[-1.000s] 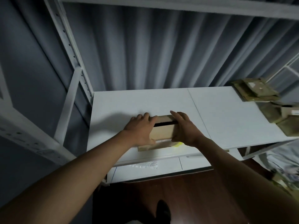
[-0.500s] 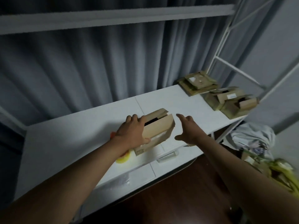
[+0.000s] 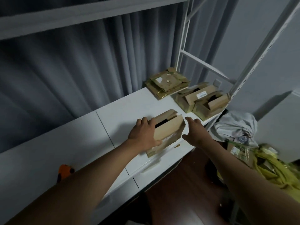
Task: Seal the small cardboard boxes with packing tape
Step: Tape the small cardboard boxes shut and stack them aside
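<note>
My left hand (image 3: 143, 135) grips the box (image 3: 167, 129) on the desk (image 3: 123, 114), flaps still gaping; right hand (image 3: 194, 130) spread, empty; 2 boxes (image 3: 201, 99) beyond also untaped

— Where's your left hand (image 3: 143, 134)?
— Arm stretched forward, fingers curled over the cardboard box (image 3: 167, 129), thumb clamping its near flap.
— And the right hand (image 3: 194, 132)?
— Beside it, fingers straight, holding nothing.

One head-worn wide-angle view, angled forward and down, close over the white shelf (image 3: 68, 143).
</note>
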